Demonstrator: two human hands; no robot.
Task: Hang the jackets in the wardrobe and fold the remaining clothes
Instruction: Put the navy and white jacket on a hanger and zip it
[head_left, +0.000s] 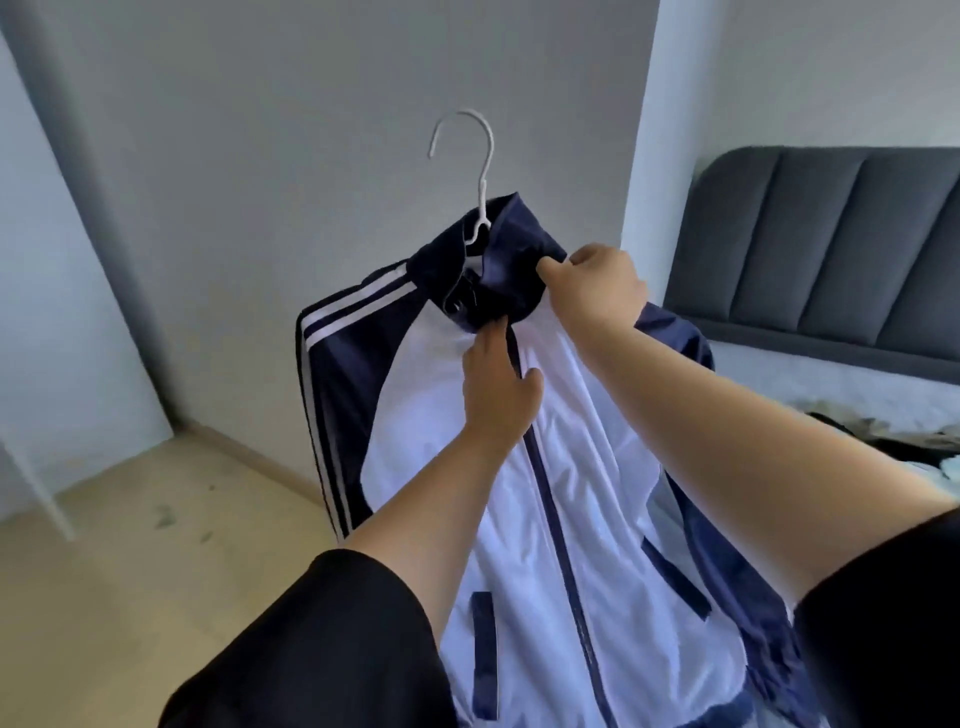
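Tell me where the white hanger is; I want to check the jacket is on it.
Head view, centre: the white hanger sticks up out of the jacket's navy collar, its hook free against the grey wall, left of the right hand.

Single head-worn wide-angle view, looking forward and slightly down, close on a white and navy zip-up track jacket filling centre frame; grey padded headboard upper right.

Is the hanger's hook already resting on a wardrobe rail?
No: the white hanger hook stands free against the bare wall, with the navy and white jacket on it.
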